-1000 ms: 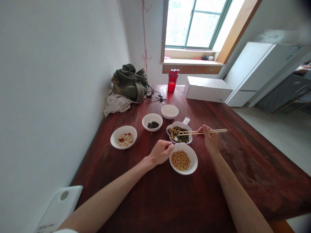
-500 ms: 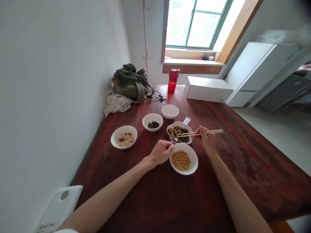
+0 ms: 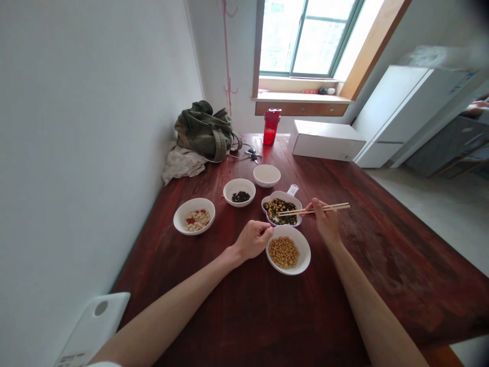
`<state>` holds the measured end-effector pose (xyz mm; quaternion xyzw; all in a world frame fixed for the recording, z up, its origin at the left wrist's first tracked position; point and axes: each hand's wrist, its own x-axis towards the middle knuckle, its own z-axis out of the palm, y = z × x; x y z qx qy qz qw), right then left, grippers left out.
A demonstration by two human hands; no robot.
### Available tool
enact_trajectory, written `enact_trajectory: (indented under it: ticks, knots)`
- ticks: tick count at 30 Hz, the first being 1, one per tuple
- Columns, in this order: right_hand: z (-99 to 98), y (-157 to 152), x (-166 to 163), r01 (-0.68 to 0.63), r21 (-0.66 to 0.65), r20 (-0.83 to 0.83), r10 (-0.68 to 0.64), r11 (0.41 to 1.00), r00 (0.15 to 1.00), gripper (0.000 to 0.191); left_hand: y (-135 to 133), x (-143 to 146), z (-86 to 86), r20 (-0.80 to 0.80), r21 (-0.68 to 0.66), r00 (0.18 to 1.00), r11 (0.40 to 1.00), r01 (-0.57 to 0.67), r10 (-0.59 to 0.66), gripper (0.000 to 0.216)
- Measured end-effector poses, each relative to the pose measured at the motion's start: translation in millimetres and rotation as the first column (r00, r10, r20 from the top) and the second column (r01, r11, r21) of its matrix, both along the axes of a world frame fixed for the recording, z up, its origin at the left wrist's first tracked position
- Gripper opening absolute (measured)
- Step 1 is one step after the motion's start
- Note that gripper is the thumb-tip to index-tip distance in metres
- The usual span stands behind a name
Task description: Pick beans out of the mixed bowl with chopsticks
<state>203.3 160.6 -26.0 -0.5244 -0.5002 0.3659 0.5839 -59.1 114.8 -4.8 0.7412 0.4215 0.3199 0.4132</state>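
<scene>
In the head view, your right hand (image 3: pixel 325 222) is closed around a pair of wooden chopsticks (image 3: pixel 317 209). They look light, stiff and slippery, so they call for a firm pinch around the middle, where you have them now. Their tips reach over the purple-rimmed dish (image 3: pixel 281 194) of mixed beans, though you cannot tell whether they touch the food. Your left hand (image 3: pixel 252 240) is curled shut with nothing showing in it, resting at the rim of the white bowl of soybeans (image 3: pixel 301 252), just on the near side of the dish. Beyond the dish sit a bowl of black beans (image 3: pixel 239 182) and a plain white bowl (image 3: pixel 266 175); left of it is a bowl of sliced nuts and red pieces (image 3: pixel 182 216), all on the dark wooden desk (image 3: pixel 382 265).
</scene>
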Motion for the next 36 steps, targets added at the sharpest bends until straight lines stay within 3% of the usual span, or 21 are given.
enact_trajectory:
  ticks: [8,16,20,23,26,28,32,36]
  knots:
    - [2.2,-1,-3,-0.004,0.014,-0.007,0.004,1.000,1.000,0.053,0,0,0.1,-0.013,0.006,1.000,1.000,-0.006,0.006,0.044]
    - [2.6,2,0,0.048,0.006,-0.294,-0.044,0.999,0.955,0.047,1,-1,-2.2,-0.001,-0.004,1.000,1.000,-0.001,0.001,0.044]
    - [14.7,0,8,-0.140,0.009,-0.444,0.130,0.990,0.886,0.045,1,-2,-3.1,0.009,-0.020,1.000,1.000,-0.001,0.001,0.045]
    - [20.2,-4,12,-0.314,-0.006,-0.507,0.267,0.949,0.819,0.044,1,-2,-4.1,0.020,-0.034,1.000,0.999,-0.010,0.010,0.045]
    - [19.4,-6,11,-0.403,-0.016,-0.535,0.333,0.915,0.777,0.042,1,-2,-7.0,0.032,-0.041,0.999,0.999,-0.035,0.036,0.046]
    - [17.0,-6,9,-0.425,-0.011,-0.559,0.347,0.905,0.753,0.041,2,-1,-10.1,0.053,-0.043,0.995,0.995,-0.088,0.090,0.047]
    - [12.8,-3,6,-0.435,0.013,-0.626,0.346,0.901,0.699,0.042,3,-2,-11.4,0.124,-0.008,0.923,0.930,-0.367,0.365,0.044]
    - [9.1,0,6,-0.416,0.039,-0.668,0.333,0.909,0.665,0.043,0,-15,4.4,0.128,0.104,0.835,0.830,-0.548,0.536,0.038]
